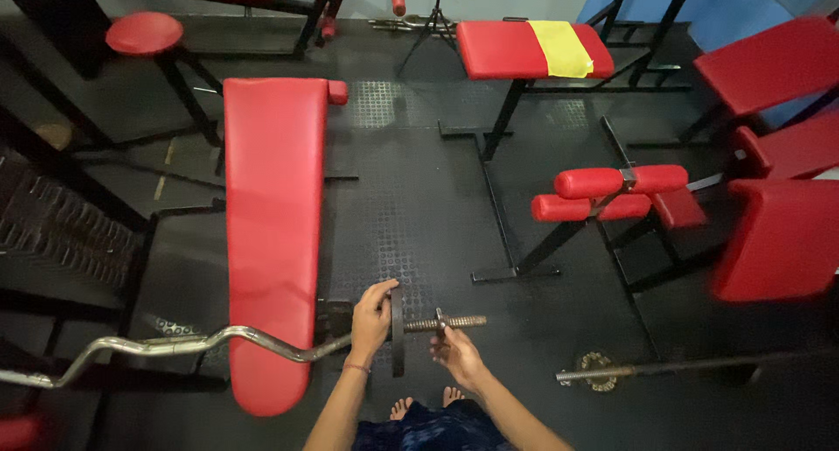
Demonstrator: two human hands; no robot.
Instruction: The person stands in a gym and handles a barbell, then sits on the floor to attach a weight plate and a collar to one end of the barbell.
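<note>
A chrome curl bar (166, 344) runs from the lower left to a threaded end (459, 322) near the middle. A dark round weight plate (398, 333) sits on the bar, seen edge-on. My left hand (371, 318) grips the plate's rim from the left side. My right hand (454, 350) holds the small collar nut (440, 320) on the threaded end, just right of the plate. My bare feet (426, 405) show below the hands.
A long red padded bench (273, 232) lies under the bar at left. Red roller pads on a black frame (607, 193) stand at right, more red benches behind. A second threaded bar (647, 370) lies on the black rubber floor at lower right. A weight stack (61, 232) is at far left.
</note>
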